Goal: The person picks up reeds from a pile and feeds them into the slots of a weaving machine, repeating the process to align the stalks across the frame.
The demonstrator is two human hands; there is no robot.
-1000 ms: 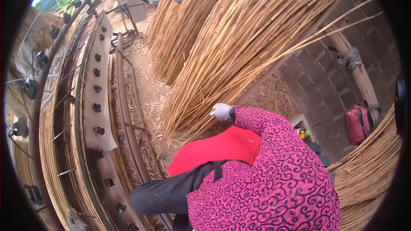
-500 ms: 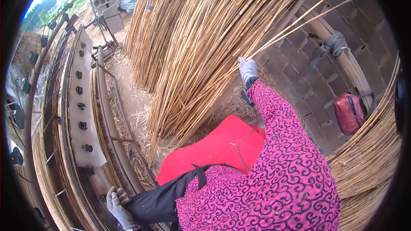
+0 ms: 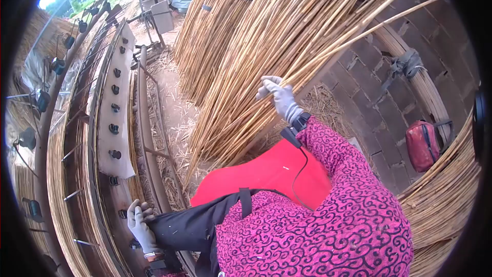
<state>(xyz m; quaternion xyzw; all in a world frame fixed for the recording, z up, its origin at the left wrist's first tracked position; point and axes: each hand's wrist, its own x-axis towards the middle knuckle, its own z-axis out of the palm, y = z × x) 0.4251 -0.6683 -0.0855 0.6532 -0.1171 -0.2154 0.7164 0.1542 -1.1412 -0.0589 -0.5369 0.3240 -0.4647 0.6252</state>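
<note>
My right hand (image 3: 283, 100), in a pale grey glove, is over the lower part of a big leaning heap of tan reed stalks (image 3: 271, 51). Its fingers are stretched and apart, at the stalks, with none visibly gripped. Near it, one long stalk (image 3: 389, 19) sticks out from the heap toward the upper right. My left hand (image 3: 142, 227), gloved too, rests by my dark-trousered knee, beside the curved metal frame. Loosely bent, its fingers stand apart and hold nothing. A red cloth (image 3: 261, 172) lies between my lap and the heap.
On the left runs a curved frame with a pale strip (image 3: 114, 118) bearing several black knobs. Tied reed bundles (image 3: 210, 41) stand at the back. To the right are a brick surface (image 3: 369, 97), a red pouch (image 3: 421, 146) and more reeds (image 3: 441, 210). Reed scraps litter the ground.
My right hand has opened from two long stalks and shifted slightly left and down over the heap. The view has turned a little; my left hand stays by the knee.
</note>
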